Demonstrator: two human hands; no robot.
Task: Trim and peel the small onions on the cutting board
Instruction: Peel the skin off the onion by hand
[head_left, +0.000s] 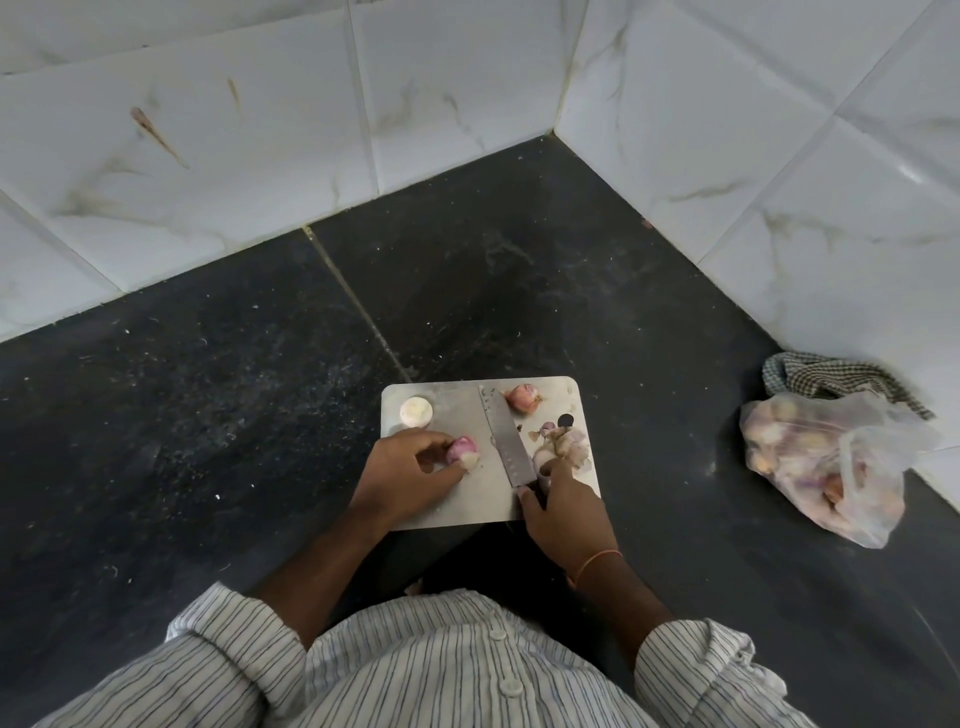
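A grey cutting board lies on the dark counter. My left hand pinches a small pink onion near the board's middle left. My right hand grips the handle of a knife; its flat blade points away from me across the board. An unpeeled pink onion sits at the board's far edge. A peeled whitish onion sits at the far left corner. A heap of papery skins and trimmings lies at the right edge, just beyond my right fingers.
A clear plastic bag of small onions lies on the counter to the right, with a checked cloth behind it against the tiled wall. White marble-patterned tiles close the corner behind the dark counter.
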